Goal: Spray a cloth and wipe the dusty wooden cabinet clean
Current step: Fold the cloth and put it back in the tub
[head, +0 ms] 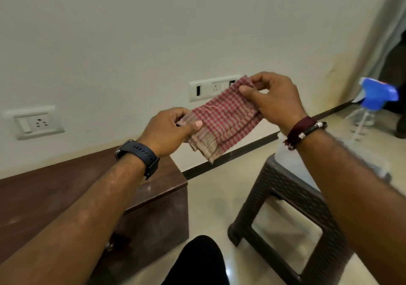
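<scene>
Right, both my arms are out in front, raised to mid-frame. My left hand (168, 128) sits lower, palm turned inward, thumb on top and fingers curled under, pinching the near-left end of the checked cloth (222, 119). My right hand (272, 99) is higher and further off, thumb + fingertips pinching the far-right end. Cloth is red/beige check, folded in layers, held in the air betw. both hands. Its long axis runs diagonally, lower left to upper right; a folded corner hangs down below the left hand. Cloth is above the floor, well clear of the wooden cabinet (162, 188) at lower left. Spray bottle (371, 106), blue head, clear body, stands at far right, apart from both hands, above the brown plastic stool (283, 188).
</scene>
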